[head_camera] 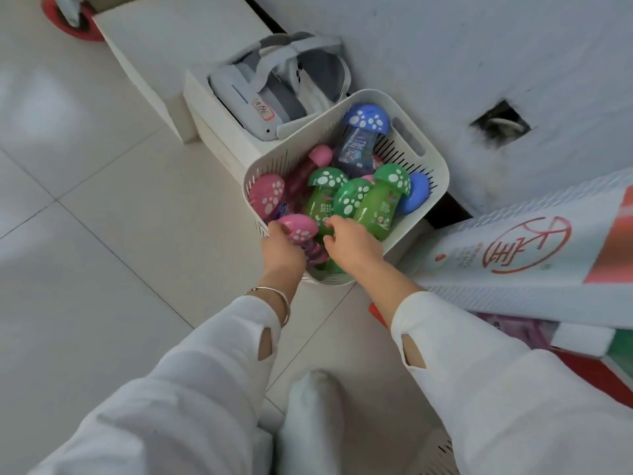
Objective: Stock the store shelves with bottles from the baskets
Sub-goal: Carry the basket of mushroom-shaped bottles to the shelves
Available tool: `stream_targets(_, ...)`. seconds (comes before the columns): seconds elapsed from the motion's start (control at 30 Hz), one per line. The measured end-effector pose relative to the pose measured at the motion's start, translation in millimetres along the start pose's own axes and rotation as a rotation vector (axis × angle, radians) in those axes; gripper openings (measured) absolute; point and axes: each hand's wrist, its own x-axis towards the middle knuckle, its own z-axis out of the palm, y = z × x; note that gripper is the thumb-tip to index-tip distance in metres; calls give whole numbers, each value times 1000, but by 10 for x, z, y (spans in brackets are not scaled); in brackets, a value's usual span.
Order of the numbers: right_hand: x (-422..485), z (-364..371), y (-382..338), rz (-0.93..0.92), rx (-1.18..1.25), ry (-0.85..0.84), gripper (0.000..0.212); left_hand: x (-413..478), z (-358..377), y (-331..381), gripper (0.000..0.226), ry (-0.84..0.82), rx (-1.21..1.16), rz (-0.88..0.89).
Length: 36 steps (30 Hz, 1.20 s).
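A white slotted basket [428, 159] stands on the floor, filled with several mushroom-capped bottles in pink, green and blue. My left hand [282, 246] reaches into its near edge and grips a pink bottle [299, 229] by the spotted cap. My right hand [352, 243] curls round the lower body of a green bottle [320, 205]. Another green bottle [380, 207] leans beside it, and a blue bottle [359, 138] stands at the far side. A second pink bottle [267, 197] lies at the basket's left wall.
A white box holding a grey headset [274, 94] sits behind the basket, next to a larger white box [171, 46]. A printed carton [531, 248] juts in at the right. My white-trousered knee [313, 416] is below. Pale floor tiles spread to the left.
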Motion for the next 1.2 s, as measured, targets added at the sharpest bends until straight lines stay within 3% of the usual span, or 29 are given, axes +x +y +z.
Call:
stream_targets(0.23, -9, 104, -149, 14, 0, 4, 30, 59, -349, -266, 34, 36, 51, 21)
stream_targets(0.37, 17, 116, -257, 16, 23, 48, 28, 72, -723, -484, 35, 166, 119, -49)
stream_targets(0.5, 25, 107, -456, -35, 41, 108, 28, -3, -915, -531, 33, 333, 223, -259)
stream_targets(0.6, -21, 81, -552, -70, 56, 94, 28, -92, -890, -371, 46, 414, 319, -206)
stream_targets(0.67, -57, 57, -536, -78, 68, 100, 28, -140, -826, -274, 49, 374, 392, -69)
stream_targets(0.83, -72, -42, -160, 24, 5, 258, 35, -190, -470, -143, 33, 134, 418, 233)
stream_targets(0.93, 17, -63, 138, 160, 50, 315, 46, -129, -242, -134, 24, 8, 382, 289)
stream_targets(1.07, 221, 74, 310, 204, 173, 179, 62, 34, -132, -177, 19, -11, 378, 322)
stream_targets(1.2, 253, 108, 272, 276, 195, 187, 45, 142, -168, -232, 20, -16, 419, 332)
